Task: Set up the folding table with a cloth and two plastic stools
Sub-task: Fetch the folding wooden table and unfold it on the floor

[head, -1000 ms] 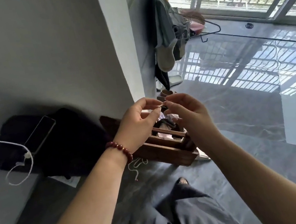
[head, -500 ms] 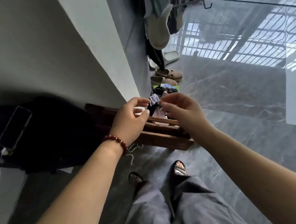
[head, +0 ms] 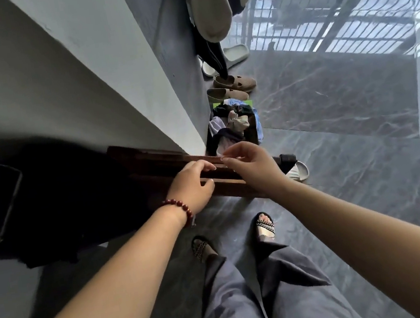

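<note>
1 slatted dark-wood table point(head: 154, 162), left hand point(head: 191, 189) fingers point(head: 204, 166) curled round it, right hand point(head: 252, 171) unclear

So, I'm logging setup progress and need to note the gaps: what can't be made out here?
Head view:
Right hand: whether its curled fingers pinch anything; too small.
Dark brown wooden folding table: middle hidden behind both hands, the left hand gripping its rail.
Pale grey hanging clothes: cut off by the top edge.
Cloth and plastic stools: outside the frame.

A home's tiled entryway, with slippers point(head: 234, 83) along the wall and hanging clothes point(head: 211, 2).
</note>
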